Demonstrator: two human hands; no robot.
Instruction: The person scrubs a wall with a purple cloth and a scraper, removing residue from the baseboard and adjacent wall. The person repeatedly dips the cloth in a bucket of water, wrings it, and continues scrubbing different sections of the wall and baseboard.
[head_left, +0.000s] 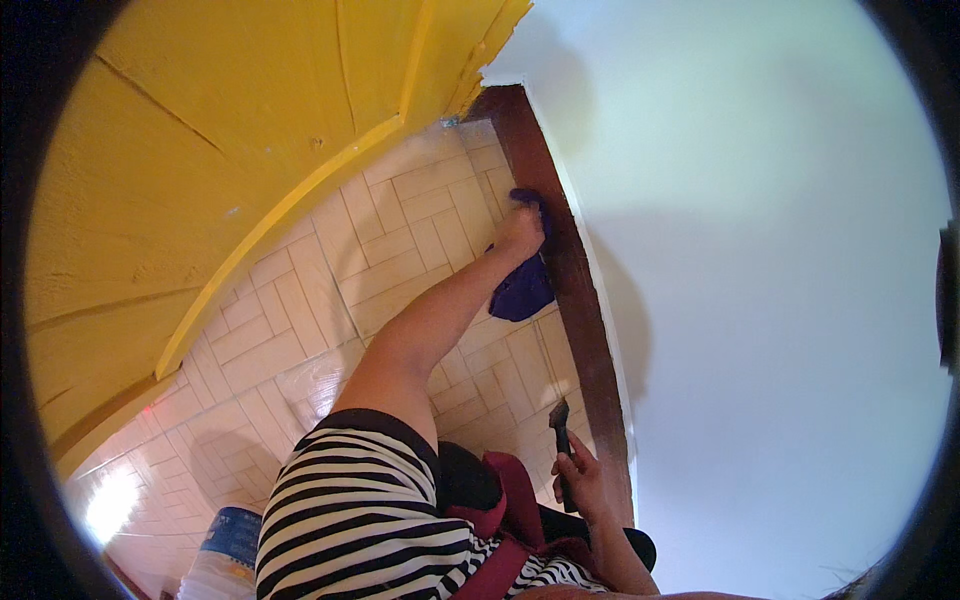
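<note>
My left hand (523, 228) presses a dark purple cloth (523, 291) against the dark red-brown baseboard (568, 247). Part of the cloth hangs down onto the floor below my wrist. Close to my body, my right hand (582, 475) grips a small black-handled tool (562, 442), its head pointing away from me. Whether that head is a scraper or a brush is hard to tell. A few fingers of my left hand are hidden in the cloth's folds.
A yellow wooden panel (247, 142) stands on the left, a white wall (750, 300) on the right. Tan tiles (420, 232) in a parquet pattern cover the floor. A white container with a blue label (230, 536) sits at lower left. My apron's maroon strap (517, 499) hangs in front.
</note>
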